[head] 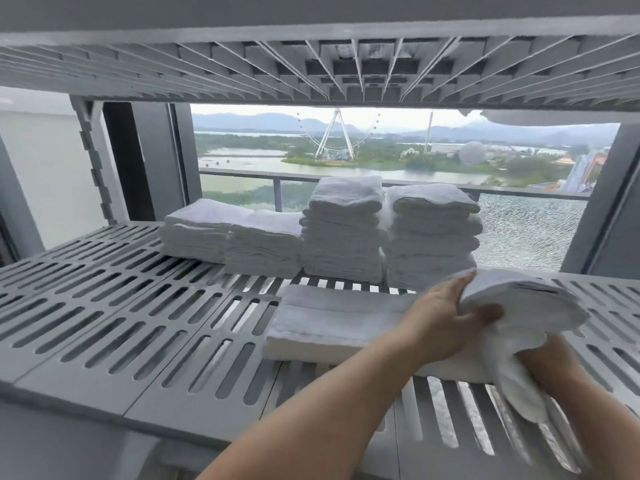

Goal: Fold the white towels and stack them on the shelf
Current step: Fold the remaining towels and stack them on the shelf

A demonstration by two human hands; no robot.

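— Starting from the biggest thing: what carries all this?
— A grey slatted shelf (138,306), with another tier close overhead. Four stacks of folded towels (343,230) stand in a row at its back, side by side, the two on the right taller. In front of them one flat towel (329,323) lies folded on the slats.
— And the one in hand?
— The loose towel (519,303) is held over the right end of the flat towel, half folded, with a tail hanging down toward the slats. The left grip (446,317) is closed on its folded edge, fingers over and thumb under. The right grip (543,358) is mostly buried beneath the cloth (I cannot tell whether it clutches or merely props).
— What could go wrong from here?
— My guess is that the hanging tail is the main risk. Set down as it is, it could bunch under the fold or catch in a slot, leaving a lopsided layer. The layers at the left grip look loosely aligned, so letting go early could let them fan open. The nearest tall stack also sits just behind the hands, and a careless push backward might tip it
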